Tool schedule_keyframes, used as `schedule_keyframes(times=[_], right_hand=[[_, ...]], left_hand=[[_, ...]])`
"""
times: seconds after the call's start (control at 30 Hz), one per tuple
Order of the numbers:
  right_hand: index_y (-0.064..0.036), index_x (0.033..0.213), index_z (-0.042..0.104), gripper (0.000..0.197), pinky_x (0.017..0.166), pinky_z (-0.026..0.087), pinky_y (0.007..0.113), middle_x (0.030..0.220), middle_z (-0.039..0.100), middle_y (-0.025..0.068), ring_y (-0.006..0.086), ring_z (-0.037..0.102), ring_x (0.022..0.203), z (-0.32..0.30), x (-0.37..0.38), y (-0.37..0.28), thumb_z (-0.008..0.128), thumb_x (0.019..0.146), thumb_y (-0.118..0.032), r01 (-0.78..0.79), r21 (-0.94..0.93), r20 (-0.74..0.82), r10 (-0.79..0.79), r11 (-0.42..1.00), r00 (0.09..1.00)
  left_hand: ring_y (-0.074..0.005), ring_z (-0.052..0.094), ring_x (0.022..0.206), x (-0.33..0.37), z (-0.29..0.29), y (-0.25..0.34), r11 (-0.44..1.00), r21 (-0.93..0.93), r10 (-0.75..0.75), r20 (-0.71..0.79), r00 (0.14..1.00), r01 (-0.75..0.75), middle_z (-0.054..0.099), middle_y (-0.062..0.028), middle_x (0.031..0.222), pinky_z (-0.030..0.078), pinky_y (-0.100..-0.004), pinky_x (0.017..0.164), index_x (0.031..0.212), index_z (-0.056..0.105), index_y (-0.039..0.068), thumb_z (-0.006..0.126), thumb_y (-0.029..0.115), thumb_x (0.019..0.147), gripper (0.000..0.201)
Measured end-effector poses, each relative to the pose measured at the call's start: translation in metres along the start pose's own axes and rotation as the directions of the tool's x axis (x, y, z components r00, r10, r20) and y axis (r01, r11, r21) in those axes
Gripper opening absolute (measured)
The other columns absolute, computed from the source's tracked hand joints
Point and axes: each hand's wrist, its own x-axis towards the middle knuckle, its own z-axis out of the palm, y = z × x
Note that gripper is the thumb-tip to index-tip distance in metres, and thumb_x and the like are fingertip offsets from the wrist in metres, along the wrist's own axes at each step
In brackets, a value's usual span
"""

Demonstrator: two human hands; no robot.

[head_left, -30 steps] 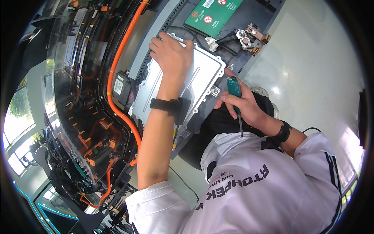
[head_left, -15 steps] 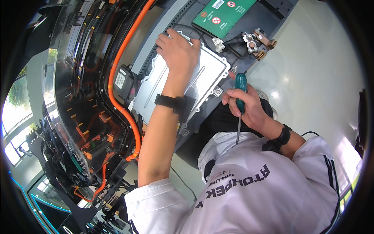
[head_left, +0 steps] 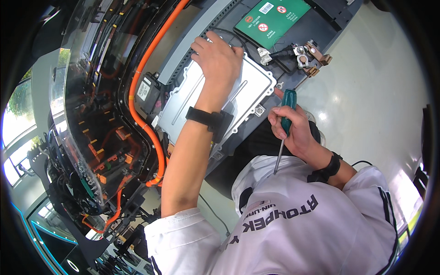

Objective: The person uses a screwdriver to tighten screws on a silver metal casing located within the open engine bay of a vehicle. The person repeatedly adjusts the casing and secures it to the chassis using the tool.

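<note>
A flat silver metal cover (head_left: 192, 107) with raised ribs and bolt ears along its rim lies in front of me. My left hand (head_left: 217, 62) is over its far end, thumb and fingers bent down around the edge; the fingertips are partly hidden. In my right hand (head_left: 295, 126) is a screwdriver (head_left: 288, 110), its green handle between thumb and fingers. The shaft points back toward my white shirt, away from the cover. My right index finger reaches out near the cover's right corner, close to a small bolt (head_left: 280, 85).
Beyond the cover sit a green labelled box (head_left: 270, 23) and copper-coloured terminals with clamps (head_left: 305, 57). A thick orange cable (head_left: 145, 55) runs along the left, beside a transparent housing (head_left: 87, 91). A small black labelled module (head_left: 145, 89) adjoins the cover. Pale floor (head_left: 371, 91) lies right.
The whole view has shifted slightly, with the bench and both hands appearing a little farther right. My hands keep nearly the same grip on the cover and the screwdriver.
</note>
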Motion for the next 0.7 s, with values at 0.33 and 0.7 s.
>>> schedule_keyframes(times=[0.33, 0.7], right_hand=[[0.0034, 0.145, 0.022, 0.066, 0.047, 0.04, 0.027, 0.079, 0.063, 0.0184, 0.0141, 0.047, 0.044, 0.009, -0.001, -0.007, 0.056, 0.09, -0.009, -0.038, -0.121, -0.014, 0.037, 0.992, 0.999], [0.0018, 0.153, 0.006, 0.08, 0.055, 0.05, 0.028, 0.088, 0.069, 0.0133, 0.015, 0.06, 0.057, 0.025, -0.012, -0.017, 0.057, 0.092, -0.006, 0.066, -0.779, 0.125, 0.05, 0.624, 0.991]], left_hand=[[-0.0386, 0.048, 0.101, 0.0, -0.004, -0.003, 1.0, 0.005, -0.028, 0.025, 0.999, 0.028, 0.05, -0.0265, 0.103, 0.041, -0.0516, 0.082, 0.102, 0.051, -0.007, 0.068, 0.028, 0.078, 0.046], [-0.0449, 0.041, 0.123, -0.039, -0.012, -0.047, 0.994, -0.038, -0.104, 0.014, 0.994, 0.105, 0.049, -0.0313, 0.124, 0.029, -0.055, 0.108, 0.13, 0.045, -0.013, 0.062, 0.038, 0.09, 0.066]])
